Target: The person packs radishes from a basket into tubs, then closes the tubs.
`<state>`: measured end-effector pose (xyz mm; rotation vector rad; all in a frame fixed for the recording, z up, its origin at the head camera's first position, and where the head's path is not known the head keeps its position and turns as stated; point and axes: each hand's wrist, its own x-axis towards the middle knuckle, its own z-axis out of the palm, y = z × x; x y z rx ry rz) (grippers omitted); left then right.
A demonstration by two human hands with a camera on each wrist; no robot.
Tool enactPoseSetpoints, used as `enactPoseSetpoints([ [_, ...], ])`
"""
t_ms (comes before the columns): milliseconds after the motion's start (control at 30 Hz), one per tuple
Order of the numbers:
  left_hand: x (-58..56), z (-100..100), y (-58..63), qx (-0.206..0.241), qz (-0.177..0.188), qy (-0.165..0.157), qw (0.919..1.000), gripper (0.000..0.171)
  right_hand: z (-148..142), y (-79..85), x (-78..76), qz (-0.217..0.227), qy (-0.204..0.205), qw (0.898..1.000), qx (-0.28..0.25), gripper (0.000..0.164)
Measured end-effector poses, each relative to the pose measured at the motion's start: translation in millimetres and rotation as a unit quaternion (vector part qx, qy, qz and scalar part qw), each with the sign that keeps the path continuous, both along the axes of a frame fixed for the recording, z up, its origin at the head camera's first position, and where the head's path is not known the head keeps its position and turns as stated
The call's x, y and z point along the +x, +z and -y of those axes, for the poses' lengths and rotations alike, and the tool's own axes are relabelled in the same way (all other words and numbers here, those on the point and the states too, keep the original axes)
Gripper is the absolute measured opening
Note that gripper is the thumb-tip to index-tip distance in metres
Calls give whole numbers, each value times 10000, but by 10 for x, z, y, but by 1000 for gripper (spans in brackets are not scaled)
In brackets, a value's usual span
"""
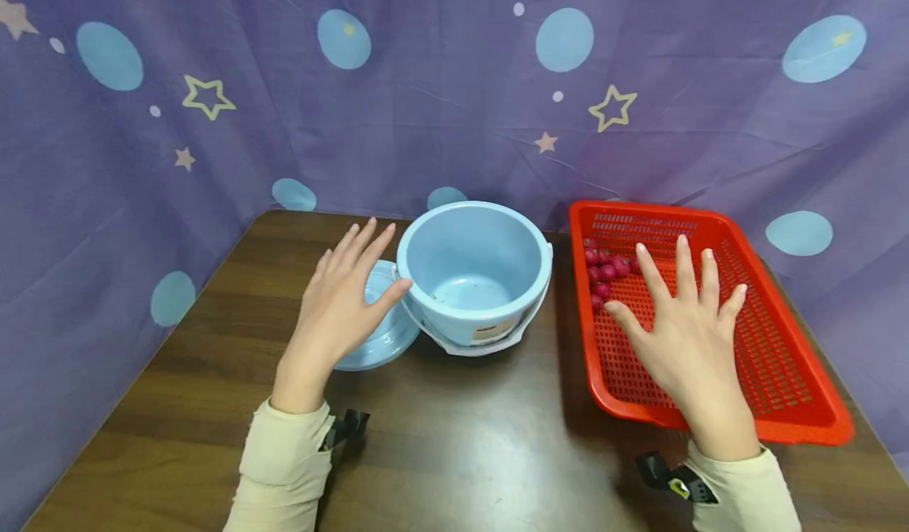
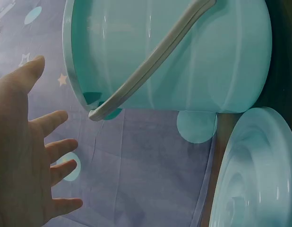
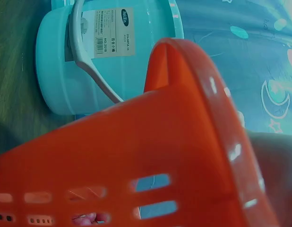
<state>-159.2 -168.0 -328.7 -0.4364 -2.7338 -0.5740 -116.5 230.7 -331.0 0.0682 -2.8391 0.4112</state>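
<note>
Both hands hover with fingers spread and hold nothing. In the head view the left hand (image 1: pixel 344 295) is over the light blue lid (image 1: pixel 387 335), just left of the light blue bucket (image 1: pixel 472 319). The bucket stands upright with its white handle (image 1: pixel 483 350) lowered at the front; its inside shows no contents apart from small specks on the bottom. My right hand (image 1: pixel 689 335) is above the red plastic basket (image 1: pixel 802 374). Several small, round, dark pink items (image 1: pixel 604 271) lie at the basket's left side, left of the right fingertips. The right wrist view shows the basket's wall close up, covering most of the hand.
All of this stands on a dark brown wooden table (image 1: pixel 440 445). A purple curtain (image 1: pixel 440 121) with stars and blue dots hangs behind and around it. A paper label (image 3: pixel 115 33) is stuck on the bucket's side. Black straps (image 1: pixel 344 429) circle the sleeves.
</note>
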Motion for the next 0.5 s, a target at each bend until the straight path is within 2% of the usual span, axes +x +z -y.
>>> enactPoseSetpoints([
  [167, -34, -9, -36, 353, 158, -195, 9991, 72, 5, 11, -1, 26, -15, 10000, -36, 82],
  [300, -57, -12, -67, 776, 484, -356, 9952, 70, 15, 11, -12, 15, 5, 10000, -71, 82],
  [400, -66, -11, -97, 1155, 804, -447, 9890, 67, 22, 11, -12, -43, 42, 9999, -141, 82],
  [500, -75, -20, -131, 1584, 1131, -593, 9791, 64, 32, 8, -6, -146, 56, 9997, -190, 82],
])
